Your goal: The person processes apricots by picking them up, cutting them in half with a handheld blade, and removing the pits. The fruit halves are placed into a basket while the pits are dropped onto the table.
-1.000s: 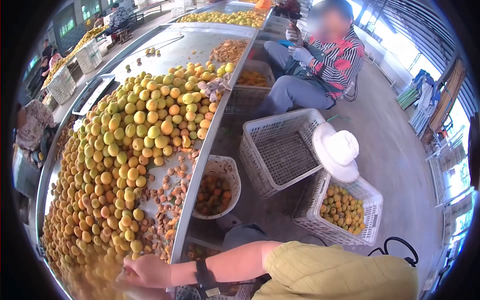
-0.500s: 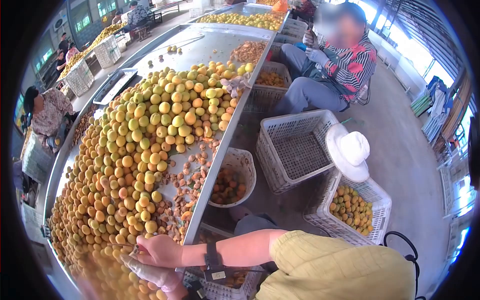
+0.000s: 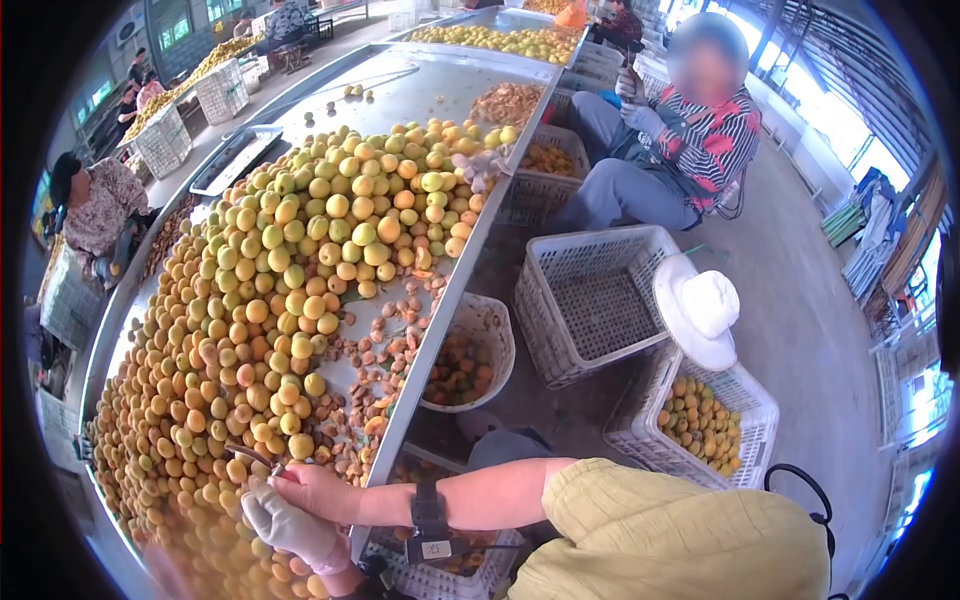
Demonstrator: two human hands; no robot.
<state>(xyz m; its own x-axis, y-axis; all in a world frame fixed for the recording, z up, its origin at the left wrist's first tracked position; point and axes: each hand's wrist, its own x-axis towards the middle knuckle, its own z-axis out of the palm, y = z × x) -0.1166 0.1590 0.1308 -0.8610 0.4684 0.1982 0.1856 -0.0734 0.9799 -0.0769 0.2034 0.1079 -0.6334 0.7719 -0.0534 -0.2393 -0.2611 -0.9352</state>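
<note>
At the near end of the metal table, my right hand (image 3: 318, 494) is closed round a thin curved tool (image 3: 254, 457), whose narrow end points left over the fruit. Just below it, my left hand (image 3: 292, 528) wears a whitish glove, its fingers curled in; what they hold, if anything, is hidden. Both hands are close together, over a large heap of yellow-orange apricots (image 3: 250, 330). Brown apricot pits (image 3: 375, 350) and some split fruit lie along the table's right side, beyond my right hand.
The metal table edge (image 3: 430, 330) runs along my right. Beyond it stand a bucket of fruit (image 3: 500, 345), a crate (image 3: 590, 350), and another crate holding apricots (image 3: 765, 420), with a white hat (image 3: 708, 305) resting on the crates. A co-worker (image 3: 690, 150) sits farther up the table.
The tool in my right hand now shows clearly above the fruit, pointing left. My left hand's fingers have curled up close to the right hand. The view has shifted slightly.
</note>
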